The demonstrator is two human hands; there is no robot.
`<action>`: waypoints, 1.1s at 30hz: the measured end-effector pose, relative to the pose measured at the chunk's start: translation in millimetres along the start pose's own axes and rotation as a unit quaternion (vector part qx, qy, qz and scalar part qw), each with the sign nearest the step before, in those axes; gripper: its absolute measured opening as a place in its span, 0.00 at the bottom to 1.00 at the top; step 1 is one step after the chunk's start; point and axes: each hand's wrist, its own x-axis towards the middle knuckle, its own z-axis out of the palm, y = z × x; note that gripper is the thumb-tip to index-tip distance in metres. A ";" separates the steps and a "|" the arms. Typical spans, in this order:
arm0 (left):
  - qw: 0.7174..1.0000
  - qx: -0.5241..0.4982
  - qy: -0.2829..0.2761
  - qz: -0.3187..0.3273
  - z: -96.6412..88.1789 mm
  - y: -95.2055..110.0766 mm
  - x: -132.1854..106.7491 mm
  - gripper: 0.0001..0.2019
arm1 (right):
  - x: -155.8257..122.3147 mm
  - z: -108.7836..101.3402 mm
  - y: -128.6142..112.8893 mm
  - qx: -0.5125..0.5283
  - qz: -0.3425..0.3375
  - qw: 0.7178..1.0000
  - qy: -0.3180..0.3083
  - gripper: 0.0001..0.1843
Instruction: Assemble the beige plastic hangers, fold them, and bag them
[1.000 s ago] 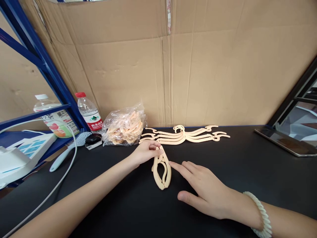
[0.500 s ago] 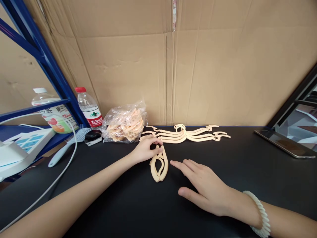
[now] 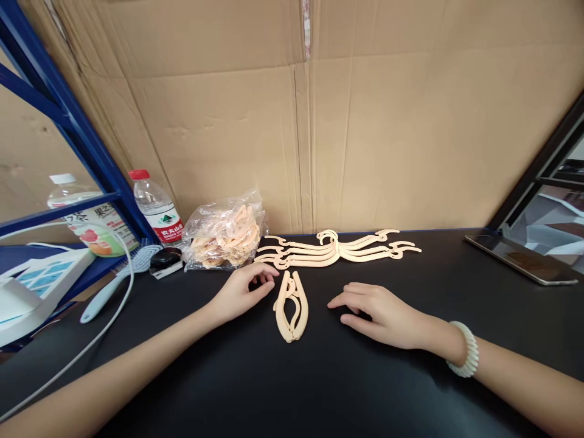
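A folded cream plastic folding hanger (image 3: 303,311) lies on the black table, its two arms joined at the near end and its hook tucked between them. To its left, my left hand (image 3: 244,290) is apart from it, fingers loosely bent and holding nothing. My right hand (image 3: 381,313) is open on the other side, index finger and thumb apart, also clear of the hanger. Behind them several unfolded hangers (image 3: 314,263) lie spread side by side, their hooks together in the middle. A clear plastic bag (image 3: 223,234) of folded hangers rests at the back left.
Left of the bag are a red-capped water bottle (image 3: 157,207), a black object (image 3: 165,258) and a light blue brush (image 3: 109,292). A white cable (image 3: 123,304) curves over the left side. A phone (image 3: 520,258) lies at the right. Cardboard (image 3: 410,134) stands behind the table.
My left hand has let go of the folded hanger and moved left. My right hand has drawn back slightly from it. The view has shifted a little.
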 end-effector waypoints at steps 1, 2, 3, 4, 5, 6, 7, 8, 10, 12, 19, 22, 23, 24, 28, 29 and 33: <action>1.000 -0.006 0.008 0.004 0.6 -0.4 -2.7 0.13 | 0.3 -0.6 1.2 0.005 0.002 1.000 0.000 0.17; 1.000 -0.013 0.016 0.004 1.1 -0.4 -4.8 0.13 | 0.4 -0.9 1.5 0.006 0.004 1.000 0.000 0.17; 1.000 -0.019 0.021 0.001 1.4 -0.1 -6.4 0.13 | 0.2 -1.0 1.0 0.003 0.003 1.000 0.000 0.17; 1.000 -0.021 0.020 -0.002 1.5 0.3 -7.5 0.12 | -0.2 -1.0 0.1 -0.002 0.002 1.000 -0.002 0.17; 1.000 -0.019 0.016 -0.003 1.4 0.6 -8.4 0.12 | -0.5 -1.0 -1.1 -0.007 0.000 1.000 -0.003 0.17; 1.000 -0.013 0.009 -0.001 1.2 0.7 -9.0 0.11 | -0.8 -1.1 -2.2 -0.013 0.001 1.000 -0.006 0.17; 1.000 -0.005 -0.002 0.006 0.8 0.5 -9.4 0.11 | -1.0 -1.2 -3.1 -0.016 0.002 1.000 -0.008 0.17; 1.000 0.004 -0.010 0.013 0.5 0.1 -9.8 0.11 | -1.0 -1.4 -3.8 -0.018 0.003 1.000 -0.010 0.17; 0.999 0.020 -0.021 0.027 -0.1 -1.0 -10.4 0.10 | -0.9 -1.9 -4.2 -0.020 0.006 1.000 -0.012 0.16; 0.999 0.034 -0.024 0.034 -0.5 -2.1 -10.7 0.10 | -0.8 -2.3 -4.0 -0.020 0.005 1.000 -0.012 0.16; 0.997 0.062 -0.021 0.033 -0.8 -3.4 -8.7 0.11 | -1.7 -5.1 -4.9 -0.033 -0.008 0.999 -0.013 0.17; 0.997 0.073 -0.018 0.035 -0.8 -3.8 -8.1 0.13 | -1.7 -5.9 -4.7 -0.033 -0.015 0.999 -0.017 0.17; 0.996 0.076 -0.018 0.036 -0.9 -4.1 -7.9 0.13 | -1.7 -5.9 -4.4 -0.033 -0.016 0.999 -0.017 0.17; 0.996 0.080 -0.018 0.038 -1.0 -4.5 -7.8 0.14 | -1.7 -5.9 -3.9 -0.033 -0.017 0.999 -0.018 0.17; 0.995 0.087 -0.016 0.043 -1.8 -6.7 -7.1 0.15 | -2.0 -6.2 -2.7 -0.036 -0.022 0.999 -0.021 0.17; 0.995 0.086 -0.016 0.043 -2.1 -7.1 -6.9 0.15 | -2.0 -6.5 -2.6 -0.036 -0.024 0.999 -0.021 0.18; 0.995 0.084 -0.015 0.043 -3.2 -7.7 -6.4 0.15 | -1.8 -7.6 -2.6 -0.038 -0.028 0.999 -0.021 0.17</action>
